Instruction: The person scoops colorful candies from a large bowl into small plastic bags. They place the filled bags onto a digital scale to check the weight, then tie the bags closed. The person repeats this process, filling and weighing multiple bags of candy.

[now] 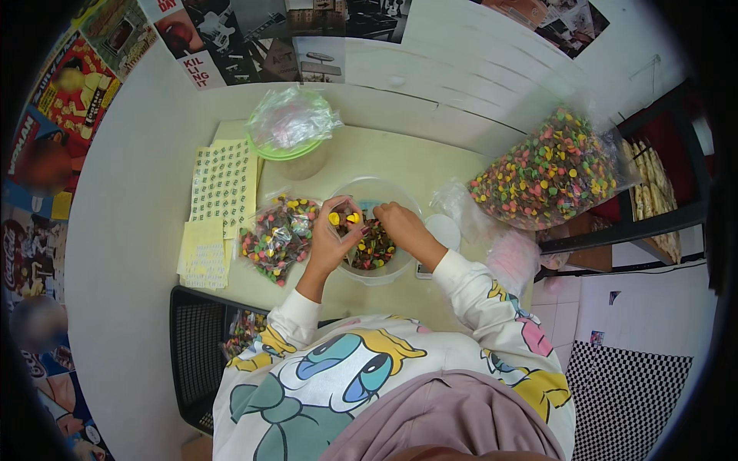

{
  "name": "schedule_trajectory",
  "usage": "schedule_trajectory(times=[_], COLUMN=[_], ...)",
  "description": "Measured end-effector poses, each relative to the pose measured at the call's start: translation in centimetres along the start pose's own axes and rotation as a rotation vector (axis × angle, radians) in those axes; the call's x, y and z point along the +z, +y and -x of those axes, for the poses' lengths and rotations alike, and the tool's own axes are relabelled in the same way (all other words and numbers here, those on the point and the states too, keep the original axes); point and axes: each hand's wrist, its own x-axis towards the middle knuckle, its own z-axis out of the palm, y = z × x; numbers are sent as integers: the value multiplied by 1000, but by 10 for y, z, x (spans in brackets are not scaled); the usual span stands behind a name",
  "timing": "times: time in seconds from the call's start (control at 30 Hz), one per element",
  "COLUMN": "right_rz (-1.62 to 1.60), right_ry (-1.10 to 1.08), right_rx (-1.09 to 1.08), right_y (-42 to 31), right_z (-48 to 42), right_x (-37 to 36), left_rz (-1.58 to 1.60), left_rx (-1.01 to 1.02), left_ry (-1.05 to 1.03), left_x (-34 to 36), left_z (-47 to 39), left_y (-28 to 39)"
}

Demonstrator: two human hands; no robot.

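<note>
My left hand (330, 245) is curled around a small clear plastic bag (345, 219) whose mouth faces up. Yellow and brown candy pieces show inside it. Under both hands stands a round, clear plastic tub (398, 268) partly filled with mixed brown, yellow, red and green candies (375, 248). My right hand (398, 223) is over the tub with its fingers curled in, to the right of the bag. Whether it grips anything is hidden. A pale blue object (366, 204) shows in the tub near its fingertips, too covered to identify.
Filled candy bags (279, 239) lie left of the tub, beside yellow sticker sheets (222, 184). A green-lidded container (294, 152) stands behind. At right are a large candy bag (553, 167), a white round lid (443, 231) and pink-tinted plastic bags (513, 259). A black basket (199, 340) sits near-left.
</note>
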Motion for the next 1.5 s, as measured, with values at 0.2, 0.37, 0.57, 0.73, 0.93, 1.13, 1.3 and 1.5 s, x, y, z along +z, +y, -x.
schedule_trajectory(times=[0.2, 0.37, 0.57, 0.73, 0.93, 1.13, 1.3, 1.5], right_rz=[-271, -316, -328, -763, -1170, -1338, -1396, -1342], right_ry=[-187, -347, -430, -488, -451, -297, -136, 59], right_rx=[22, 83, 139, 337, 485, 448, 480, 530], right_y=[-10, -11, 2, 9, 12, 18, 31, 39], right_z=[-6, -9, -10, -14, -5, 18, 48, 75], right_x=[14, 20, 34, 28, -3, -41, -71, -112], left_rz=[49, -57, -51, 2, 60, 31, 1, -201], left_rx=[0, 58, 89, 71, 18, 103, 87, 25], left_ry=[73, 104, 125, 153, 156, 164, 152, 113], left_x=[8, 16, 24, 23, 15, 4, 7, 20], left_z=[5, 9, 17, 22, 21, 16, 18, 21], left_y=[-2, -1, 4, 1, 28, 58, 52, 31])
